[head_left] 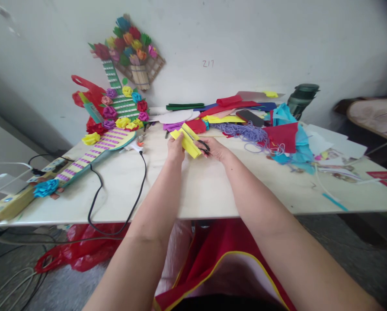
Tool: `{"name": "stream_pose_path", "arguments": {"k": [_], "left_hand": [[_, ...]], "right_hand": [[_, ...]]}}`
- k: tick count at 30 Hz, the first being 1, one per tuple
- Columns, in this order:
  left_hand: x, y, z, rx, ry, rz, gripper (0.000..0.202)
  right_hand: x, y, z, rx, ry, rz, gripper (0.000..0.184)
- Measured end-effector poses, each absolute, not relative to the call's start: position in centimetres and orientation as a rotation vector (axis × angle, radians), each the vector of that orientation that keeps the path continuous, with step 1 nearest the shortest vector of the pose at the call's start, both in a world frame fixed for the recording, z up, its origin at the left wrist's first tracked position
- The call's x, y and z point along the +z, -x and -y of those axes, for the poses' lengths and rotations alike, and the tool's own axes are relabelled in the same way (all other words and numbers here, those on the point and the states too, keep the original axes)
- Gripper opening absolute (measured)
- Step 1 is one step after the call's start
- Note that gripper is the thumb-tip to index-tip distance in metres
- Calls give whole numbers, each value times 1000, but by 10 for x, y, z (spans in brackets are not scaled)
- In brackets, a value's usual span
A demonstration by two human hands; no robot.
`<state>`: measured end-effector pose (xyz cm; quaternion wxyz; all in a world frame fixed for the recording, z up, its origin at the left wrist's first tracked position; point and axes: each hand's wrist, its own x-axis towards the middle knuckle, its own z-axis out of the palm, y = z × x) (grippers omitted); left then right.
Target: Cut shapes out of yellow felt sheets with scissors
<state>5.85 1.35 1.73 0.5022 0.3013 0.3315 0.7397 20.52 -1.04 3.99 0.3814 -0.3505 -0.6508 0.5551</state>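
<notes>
Above the middle of the table, my left hand (176, 148) pinches the left side of a yellow strip of folded paper or felt (191, 149). My right hand (214, 149) is closed round the black handles of a pair of scissors (203, 147). The scissor blades point to the upper left and lie across the yellow piece, partly between its two halves. Whether the blades are fully closed is too small to tell. Just behind my hands lie stacked coloured sheets (224, 119) in yellow, red and purple.
Flower-decorated boards (115, 138) and a glue gun (133, 147) with a black cord stand left. A power strip (10, 203) sits at the left edge. Purple yarn (241, 131), a red piece (282, 137), blue crepe scraps (305, 149) and a dark bottle (302, 100) are on the right.
</notes>
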Motion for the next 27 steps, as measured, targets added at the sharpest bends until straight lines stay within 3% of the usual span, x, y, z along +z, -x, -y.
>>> {"name": "stream_pose_path", "arguments": {"k": [27], "left_hand": [[22,-64,-7,1789,-710,-802,34]], "right_hand": [[34,-211,3,1435,859,1758,32]]}}
